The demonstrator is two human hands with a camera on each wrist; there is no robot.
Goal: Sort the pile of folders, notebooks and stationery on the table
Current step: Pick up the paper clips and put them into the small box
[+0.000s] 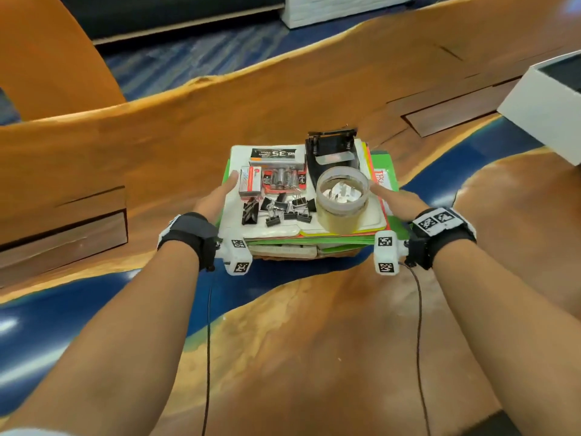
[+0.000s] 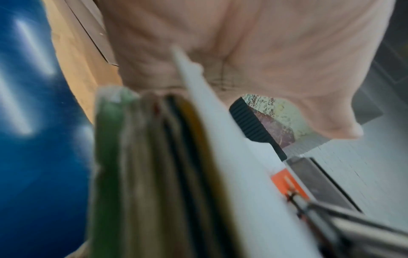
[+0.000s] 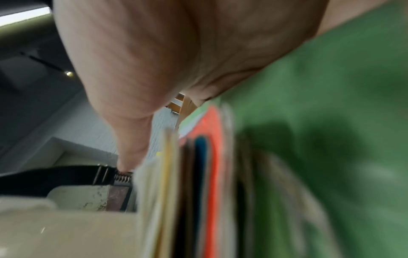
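A stack of folders and notebooks, green, yellow and white, is held from both sides over the table. My left hand grips its left edge with the thumb on top; the other fingers are hidden below. My right hand grips the right edge the same way. On top lie a roll of clear tape, a black hole punch, a black staples box, a battery pack, a small red-and-white box and several binder clips. The wrist views show each palm against the blurred stack edges.
The table is brown wood with glossy blue resin bands. A white box stands at the far right. Curved wooden panels with dark slots rise to the left and behind the stack. Thin cables hang from both wrists.
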